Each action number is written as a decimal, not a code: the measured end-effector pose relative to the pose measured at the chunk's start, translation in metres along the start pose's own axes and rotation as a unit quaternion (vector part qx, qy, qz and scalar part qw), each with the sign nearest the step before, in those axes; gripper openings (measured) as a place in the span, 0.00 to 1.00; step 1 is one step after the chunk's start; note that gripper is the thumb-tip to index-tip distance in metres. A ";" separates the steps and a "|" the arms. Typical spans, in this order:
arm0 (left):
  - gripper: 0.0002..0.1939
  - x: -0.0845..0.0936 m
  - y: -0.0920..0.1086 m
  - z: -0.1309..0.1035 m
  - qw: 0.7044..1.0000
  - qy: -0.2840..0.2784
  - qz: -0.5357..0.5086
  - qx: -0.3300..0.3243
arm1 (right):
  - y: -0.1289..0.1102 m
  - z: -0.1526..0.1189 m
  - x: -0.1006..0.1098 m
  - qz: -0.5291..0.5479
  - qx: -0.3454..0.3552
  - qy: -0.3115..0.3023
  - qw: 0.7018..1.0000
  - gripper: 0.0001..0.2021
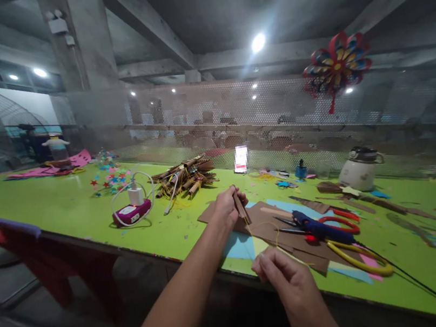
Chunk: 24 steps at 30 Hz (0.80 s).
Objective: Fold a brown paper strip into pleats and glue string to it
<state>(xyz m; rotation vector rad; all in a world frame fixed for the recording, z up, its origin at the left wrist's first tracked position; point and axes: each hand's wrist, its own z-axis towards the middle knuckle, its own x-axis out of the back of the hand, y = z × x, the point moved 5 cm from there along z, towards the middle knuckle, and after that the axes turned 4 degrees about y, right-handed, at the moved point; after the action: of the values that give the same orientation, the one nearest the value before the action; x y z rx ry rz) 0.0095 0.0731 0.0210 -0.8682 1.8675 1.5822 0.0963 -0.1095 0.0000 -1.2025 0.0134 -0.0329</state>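
My left hand (227, 206) is closed round a small rolled piece of brown cardboard (240, 207) above the green table (163, 234). Nearer the table's front edge, my right hand (283, 269) has its thumb and fingers pinched together. A thin yellow thread (276, 234) hangs in the space between the hands; whether the pinch holds its end is too small to tell. Brown cardboard sheets (309, 256) and light blue paper (238, 245) lie beneath. Scissors with red handles (339, 224), others with yellow handles (364, 264) and a dark blue tool (322, 229) rest right of my right hand.
Rolled brown pieces with yellow threads (187, 178) form a pile behind my left hand. A purple power strip (132, 213) with a white charger stands left. Farther back are a lit phone (241, 159) and a white kettle (357, 171). A mesh screen (196, 128) runs behind.
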 end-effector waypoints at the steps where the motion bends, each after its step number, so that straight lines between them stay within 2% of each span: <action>1: 0.11 0.000 0.000 0.000 1.000 -0.001 0.004 0.001 | 0.000 -0.002 -0.002 0.003 0.008 0.006 1.000 0.17; 12: 0.12 0.000 0.000 0.004 0.999 -0.024 0.041 0.008 | -0.004 -0.016 -0.009 0.033 0.050 0.051 0.997 0.16; 19: 0.12 -0.001 0.001 0.003 0.998 -0.035 0.056 0.007 | -0.004 -0.020 -0.011 0.023 0.043 0.042 0.998 0.17; 24: 0.12 -0.004 0.001 -0.001 0.996 -0.049 0.079 -0.009 | -0.010 -0.010 -0.004 0.021 0.038 0.025 0.999 0.17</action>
<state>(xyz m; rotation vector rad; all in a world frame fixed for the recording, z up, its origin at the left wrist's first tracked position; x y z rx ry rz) 0.0115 0.0725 0.0251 -0.6505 1.8938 1.7052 0.0919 -0.1219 0.0054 -1.1240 0.0802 -0.0257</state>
